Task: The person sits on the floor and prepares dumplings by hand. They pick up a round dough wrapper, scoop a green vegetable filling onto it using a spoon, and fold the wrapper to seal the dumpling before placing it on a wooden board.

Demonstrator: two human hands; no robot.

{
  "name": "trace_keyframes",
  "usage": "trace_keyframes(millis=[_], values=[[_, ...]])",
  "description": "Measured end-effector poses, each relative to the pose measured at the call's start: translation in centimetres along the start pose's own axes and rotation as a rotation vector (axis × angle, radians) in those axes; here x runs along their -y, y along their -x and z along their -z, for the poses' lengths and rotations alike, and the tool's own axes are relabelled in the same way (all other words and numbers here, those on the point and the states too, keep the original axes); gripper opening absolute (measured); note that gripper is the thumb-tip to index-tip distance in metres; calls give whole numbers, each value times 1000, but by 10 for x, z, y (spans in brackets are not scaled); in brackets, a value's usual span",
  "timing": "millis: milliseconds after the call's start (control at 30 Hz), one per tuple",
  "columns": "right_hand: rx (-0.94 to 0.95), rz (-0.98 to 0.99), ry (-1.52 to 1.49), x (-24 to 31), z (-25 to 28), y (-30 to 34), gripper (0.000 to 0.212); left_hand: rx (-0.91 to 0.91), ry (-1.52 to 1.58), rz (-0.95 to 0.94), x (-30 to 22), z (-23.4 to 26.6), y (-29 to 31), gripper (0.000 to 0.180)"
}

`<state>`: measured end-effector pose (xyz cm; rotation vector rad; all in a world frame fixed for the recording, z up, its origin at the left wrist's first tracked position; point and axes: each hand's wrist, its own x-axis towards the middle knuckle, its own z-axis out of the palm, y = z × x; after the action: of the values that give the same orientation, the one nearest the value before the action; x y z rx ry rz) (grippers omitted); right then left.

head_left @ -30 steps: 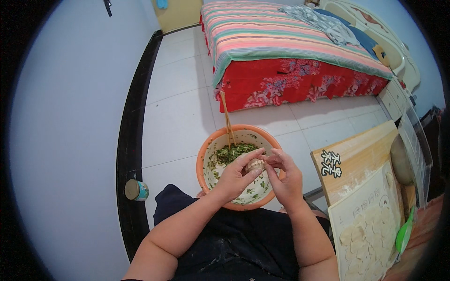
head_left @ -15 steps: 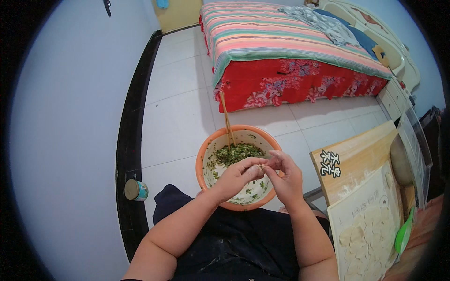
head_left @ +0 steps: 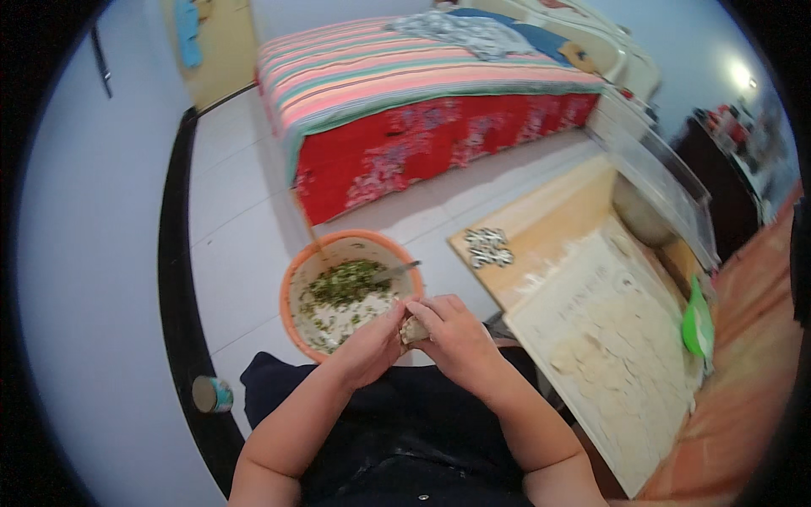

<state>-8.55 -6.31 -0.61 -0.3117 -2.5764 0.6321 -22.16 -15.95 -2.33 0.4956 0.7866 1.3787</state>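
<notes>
Both hands meet over the near right rim of an orange-rimmed basin (head_left: 288, 296). Between them is a pale dumpling (head_left: 413, 331), partly hidden by the fingers. My left hand (head_left: 377, 340) closes on its left side, and my right hand (head_left: 458, 340) curls round it from the right, thumb and fingers pressed in. Inside the basin lies chopped green filling (head_left: 345, 284), with bits smeared on the white wall. A metal utensil handle (head_left: 399, 271) leans on the basin's right side, and chopsticks (head_left: 305, 218) stick out at the far left.
To the right, a wooden board (head_left: 541, 226) carries a white mat (head_left: 530, 319) with several flat dough wrappers (head_left: 610, 359). A green scoop (head_left: 697, 328) sits at its right edge. A can (head_left: 211, 395) stands by the left wall; a striped bed (head_left: 363, 72) is beyond.
The view has turned right, so the basin and bed shift left and more of the board shows. My hands have come nearer to me, and the right hand now wraps the dumpling.
</notes>
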Motion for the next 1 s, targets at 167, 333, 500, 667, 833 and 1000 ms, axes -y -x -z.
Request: trace_keyframes(millis=[167,333,500,667,833,1000], values=[[-110,-241,1,4,81,64,41,246,-131,88,23,-74,-28,51],[-219,-799,-159,-23,155,95,37,377,-448,-34,47,-115,-78,55],[-394,-864,217,-165,192,117,39,244,-528,-13,68,-127,-126,52],[-440,-964,331,-226,202,91,35,217,-535,-14,65,-133,-140,44],[-348,-934,465,-236,200,95,34,143,-529,-27,59,-128,-137,41],[-277,-807,45,-192,199,128,38,24,-428,-25,58,-114,-122,37]])
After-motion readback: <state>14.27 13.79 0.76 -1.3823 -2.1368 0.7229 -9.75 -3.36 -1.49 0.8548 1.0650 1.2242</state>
